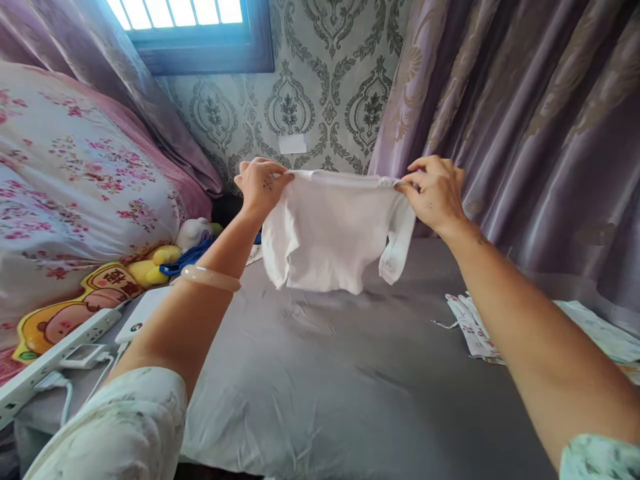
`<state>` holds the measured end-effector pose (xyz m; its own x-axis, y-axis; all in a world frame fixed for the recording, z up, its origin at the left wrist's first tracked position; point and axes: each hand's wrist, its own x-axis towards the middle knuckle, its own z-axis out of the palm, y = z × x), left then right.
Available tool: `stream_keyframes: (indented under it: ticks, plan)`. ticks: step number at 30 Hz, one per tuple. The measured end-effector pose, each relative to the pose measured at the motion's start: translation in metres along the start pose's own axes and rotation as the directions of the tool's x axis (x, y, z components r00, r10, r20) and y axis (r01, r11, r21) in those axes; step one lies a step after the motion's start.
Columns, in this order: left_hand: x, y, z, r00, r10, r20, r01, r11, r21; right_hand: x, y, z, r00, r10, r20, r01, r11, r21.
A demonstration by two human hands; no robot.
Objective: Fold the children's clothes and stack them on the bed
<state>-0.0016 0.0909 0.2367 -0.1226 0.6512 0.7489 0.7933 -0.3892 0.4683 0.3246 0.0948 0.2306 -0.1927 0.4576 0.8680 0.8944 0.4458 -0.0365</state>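
Left hand [264,185] and right hand [434,193] each pinch a shoulder of a small white shirt [335,230], hanging above a gray bed [320,387]. The cloth looks light, soft and floppy; the shoulder corners seem the best hold, keeping it spread.

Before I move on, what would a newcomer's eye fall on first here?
Most likely the small pale long-sleeved top, stretched by its upper edge between the left hand and the right hand above the grey sheet. Next, perhaps, the bright barred window at the upper left, and below it the pink-flowered white bedding piled along the left side.
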Motion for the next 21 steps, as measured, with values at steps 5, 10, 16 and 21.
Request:
stream_keyframes:
  ticks: [5,10,16,21]
  plan:
    - [0.007,-0.008,0.021,0.998,0.057,-0.019,-0.056,0.998,0.017,0.002,0.011,0.015,0.999,0.042,-0.018,-0.043,0.997,-0.057]
    - [0.012,-0.005,0.027,0.998,0.062,-0.001,-0.062,0.997,0.037,0.005,0.009,0.015,0.994,0.041,-0.099,-0.052,0.991,-0.120]
    - [0.011,-0.007,0.032,0.998,-0.041,-0.052,0.046,0.994,0.095,0.003,0.012,0.025,0.995,0.057,-0.088,-0.068,0.990,-0.124]
    - [0.007,-0.011,0.011,0.999,-0.031,0.044,0.033,0.999,-0.032,-0.004,0.014,0.011,0.997,0.047,0.059,-0.046,0.999,-0.030]
